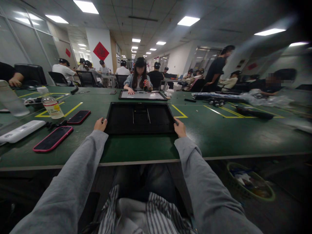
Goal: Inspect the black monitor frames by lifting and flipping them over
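Flat on the green table in front of me is a wide black rectangular panel (119, 120), with a raised rim and a central recess edged by two pale strips. It looks like a monitor's back cover. My left hand (100, 124) is closed on its left edge, thumb up at the rim. On the opposite edge, my right hand (180, 128) grips it in the same way. The undersides of both hands' fingers are partly hidden. Just beyond the panel, a similar framed panel with a pale face (143, 95) lies before a person across the table.
To the left are a pink-cased phone (53, 139), a second phone (79, 117), a white power-bank-like device (21, 131) and a drink bottle (52, 105). At right lie a dark tool (254, 112) and plastic wrap (258, 97). A green basket (270, 195) stands below.
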A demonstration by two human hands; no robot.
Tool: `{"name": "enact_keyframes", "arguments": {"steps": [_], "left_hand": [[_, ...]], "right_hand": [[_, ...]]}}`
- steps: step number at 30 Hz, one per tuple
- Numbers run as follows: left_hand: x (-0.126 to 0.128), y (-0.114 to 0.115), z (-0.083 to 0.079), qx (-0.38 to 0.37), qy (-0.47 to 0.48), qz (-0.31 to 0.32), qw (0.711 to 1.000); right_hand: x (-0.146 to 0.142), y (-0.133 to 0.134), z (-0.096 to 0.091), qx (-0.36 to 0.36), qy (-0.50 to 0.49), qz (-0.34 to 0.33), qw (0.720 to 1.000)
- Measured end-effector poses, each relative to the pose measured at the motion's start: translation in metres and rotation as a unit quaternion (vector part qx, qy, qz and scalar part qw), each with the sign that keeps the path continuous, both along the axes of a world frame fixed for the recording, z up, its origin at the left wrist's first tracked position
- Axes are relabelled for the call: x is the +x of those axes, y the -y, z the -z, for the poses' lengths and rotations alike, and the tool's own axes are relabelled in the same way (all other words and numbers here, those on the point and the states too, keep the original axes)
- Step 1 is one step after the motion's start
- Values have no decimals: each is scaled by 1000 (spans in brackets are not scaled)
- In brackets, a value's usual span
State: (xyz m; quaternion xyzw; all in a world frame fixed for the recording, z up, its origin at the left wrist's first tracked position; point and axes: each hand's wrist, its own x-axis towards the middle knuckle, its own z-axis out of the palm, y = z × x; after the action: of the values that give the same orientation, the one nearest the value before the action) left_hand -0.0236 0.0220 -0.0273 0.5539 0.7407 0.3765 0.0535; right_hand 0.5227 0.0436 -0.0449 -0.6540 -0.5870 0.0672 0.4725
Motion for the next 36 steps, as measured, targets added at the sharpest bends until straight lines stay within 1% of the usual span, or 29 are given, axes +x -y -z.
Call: {"name": "enact_keyframes", "arguments": {"steps": [5,8,13,18,20,23,29,36], "left_hand": [[-3,1,-1,-25,-14,-20,999],[-3,3,-2,-26,-18,-17,999],[1,10,-7,-15,-19,-23,999],[4,15,-12,8,-13,-25,1000],[4,14,-10,0,-10,-30,1000],[3,12,-7,-30,-6,-34,999],[1,9,-3,-55,-11,-20,998],[4,10,-4,-76,-29,-22,996]], "right_hand": [[-3,11,-9,3,4,42,999],[-10,20,-17,-16,-14,99,995],[-17,34,-26,-37,-53,198,978],[-10,35,-28,-72,-82,253,961],[-7,32,-25,-79,-86,257,959],[-3,28,-21,-77,-76,248,963],[3,24,-16,-56,-78,236,967],[6,25,-21,-98,-43,210,972]]}}
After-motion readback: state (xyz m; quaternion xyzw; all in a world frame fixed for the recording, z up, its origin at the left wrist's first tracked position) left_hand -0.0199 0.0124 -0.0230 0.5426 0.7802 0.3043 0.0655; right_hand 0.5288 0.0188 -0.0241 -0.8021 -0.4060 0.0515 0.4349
